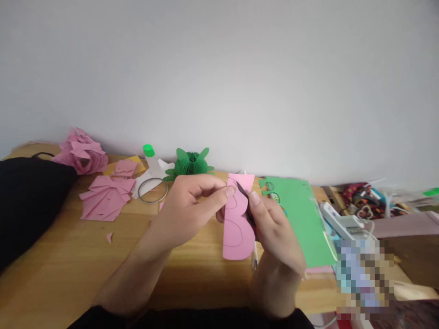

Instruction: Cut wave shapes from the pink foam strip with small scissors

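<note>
A piece of pink paper point(238, 233) with scalloped right edges and drawn curved lines is held upright above the table. My left hand point(192, 210) pinches its left edge between thumb and fingers. In my right hand point(274, 224) is a pair of dark scissors point(242, 188), their pointed blade lying against the upper part of the paper. Most of the scissors' handle is hidden by my fingers. Behind my hands stands a green pleated paper ball point(192, 163) with leaf shapes.
Folded pink paper pieces point(106, 198), a glue stick point(149, 155) and a ring point(152, 190) lie left. Green paper point(303, 224) and a white power strip point(338, 221) are right. A black bag-like object point(30, 196) covers the left edge; the wall point(219, 91) rises behind.
</note>
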A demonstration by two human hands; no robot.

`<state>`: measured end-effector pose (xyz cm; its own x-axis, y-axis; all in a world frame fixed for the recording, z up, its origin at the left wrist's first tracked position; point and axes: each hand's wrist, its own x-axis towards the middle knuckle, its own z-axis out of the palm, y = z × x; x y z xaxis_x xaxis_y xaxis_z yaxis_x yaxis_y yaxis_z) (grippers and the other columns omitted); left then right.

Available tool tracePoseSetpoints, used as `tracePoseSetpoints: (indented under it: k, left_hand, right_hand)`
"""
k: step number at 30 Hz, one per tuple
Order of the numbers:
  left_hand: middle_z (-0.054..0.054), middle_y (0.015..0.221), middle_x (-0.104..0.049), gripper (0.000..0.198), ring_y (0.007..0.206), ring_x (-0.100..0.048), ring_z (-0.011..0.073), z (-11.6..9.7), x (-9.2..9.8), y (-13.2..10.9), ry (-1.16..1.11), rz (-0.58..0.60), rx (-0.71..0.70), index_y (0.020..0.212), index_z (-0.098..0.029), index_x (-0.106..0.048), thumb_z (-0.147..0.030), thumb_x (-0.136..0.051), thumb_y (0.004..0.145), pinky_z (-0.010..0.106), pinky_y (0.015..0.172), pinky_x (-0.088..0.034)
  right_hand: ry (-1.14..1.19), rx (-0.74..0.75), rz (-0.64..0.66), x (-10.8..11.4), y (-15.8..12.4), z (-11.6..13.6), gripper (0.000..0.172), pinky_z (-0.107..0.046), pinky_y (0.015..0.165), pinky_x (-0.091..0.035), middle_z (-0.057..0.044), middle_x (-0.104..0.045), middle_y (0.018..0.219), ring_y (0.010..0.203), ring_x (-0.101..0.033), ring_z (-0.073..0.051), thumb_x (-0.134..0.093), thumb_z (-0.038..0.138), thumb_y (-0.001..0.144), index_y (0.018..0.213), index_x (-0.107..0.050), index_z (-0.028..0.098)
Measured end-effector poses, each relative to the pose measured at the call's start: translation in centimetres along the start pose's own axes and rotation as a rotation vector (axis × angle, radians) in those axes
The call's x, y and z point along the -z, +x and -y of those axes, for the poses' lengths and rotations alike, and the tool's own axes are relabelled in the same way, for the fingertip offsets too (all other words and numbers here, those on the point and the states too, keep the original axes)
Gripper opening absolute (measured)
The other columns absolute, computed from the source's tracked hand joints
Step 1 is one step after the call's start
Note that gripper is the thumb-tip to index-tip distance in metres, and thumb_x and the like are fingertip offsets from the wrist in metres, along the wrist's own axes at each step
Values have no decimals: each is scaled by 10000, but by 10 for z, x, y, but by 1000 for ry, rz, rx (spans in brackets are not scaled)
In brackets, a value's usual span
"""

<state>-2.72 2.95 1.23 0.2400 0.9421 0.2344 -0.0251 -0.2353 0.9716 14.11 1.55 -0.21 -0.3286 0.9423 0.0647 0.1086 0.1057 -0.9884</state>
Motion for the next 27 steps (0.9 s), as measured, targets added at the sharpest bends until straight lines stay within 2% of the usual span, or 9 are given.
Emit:
tracePoseSetpoints:
  k: [8, 14, 19, 23, 27]
  left_hand:
    - [-33, 537, -606, 282, 530, -586, 77, 2, 1, 0, -22, 8, 4, 594, -156, -637, -162, -561, 866, 152, 522, -482]
    - [-45, 517, -590, 309, 517, -569, 52, 1, 1, 1, -56, 29, -9, 563, -151, -608, -142, -556, 867, 125, 531, -461]
    - [-31, 513, -600, 324, 519, -579, 62, 0, 0, 1, -60, 47, 3, 555, -143, -613, -149, -554, 874, 139, 541, -472]
    - [-22, 513, -610, 323, 521, -586, 66, -1, -1, 2, -53, 39, 2, 555, -136, -623, -144, -559, 872, 143, 551, -480]
    - [-22, 503, -609, 339, 516, -587, 65, 0, -2, 2, -37, 30, -5, 539, -138, -620, -140, -562, 872, 138, 549, -478]
  right_hand:
    - [-76, 26, -40, -1, -1, 2, 511, -241, 420, -313, 43, -407, 505, 446, -371, -94, -371, 501, 1004, 602, -467, 200]
    - [-73, 61, 0, -2, -1, 4, 532, -246, 452, -319, 37, -423, 538, 482, -369, -101, -329, 457, 1029, 647, -595, 198]
    - [-56, 78, -36, -2, -1, 2, 516, -250, 456, -333, 34, -457, 545, 480, -390, -105, -355, 444, 1025, 620, -561, 198]
    - [-67, 98, -84, -1, -2, -2, 489, -256, 524, -376, 24, -462, 569, 525, -416, -119, -375, 426, 1021, 619, -541, 204]
    - [-80, 92, -99, 0, -3, -5, 486, -268, 537, -366, 11, -478, 598, 546, -395, -131, -356, 416, 1026, 627, -540, 209]
